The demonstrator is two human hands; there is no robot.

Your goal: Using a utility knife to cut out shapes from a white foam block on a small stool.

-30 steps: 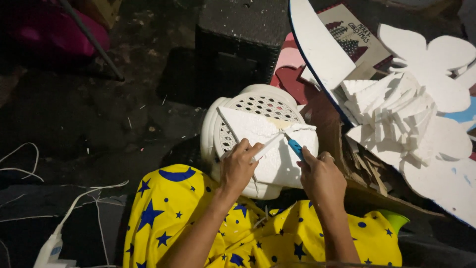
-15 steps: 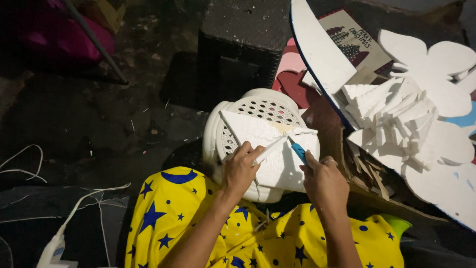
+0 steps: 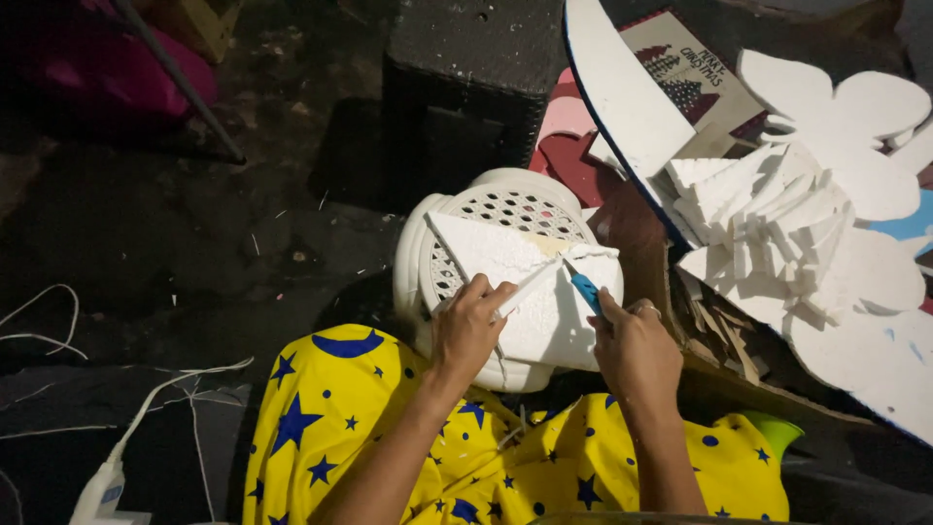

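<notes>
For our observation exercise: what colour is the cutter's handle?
Blue, seen in the head view: the cutter is in the right hand.

Setting: informal craft workspace on a dim floor — home or backyard corner, not a fitted workshop. Evidence: dark, littered ground [image 3: 194, 243] strewn with white crumbs at 10 o'clock; white perforated plastic stool [image 3: 505, 209] at centre serving as a bench; heap of cut white foam wedges [image 3: 777, 219] and large foam cut-out shapes [image 3: 855, 107] at 2 o'clock; cardboard scraps [image 3: 719, 331] at 3 o'clock; a printed festive card [image 3: 690, 78] at 1 o'clock; loose white cables [image 3: 58, 331] at 8 o'clock — and a black speaker-like box [image 3: 466, 58] at 12 o'clock.
</notes>
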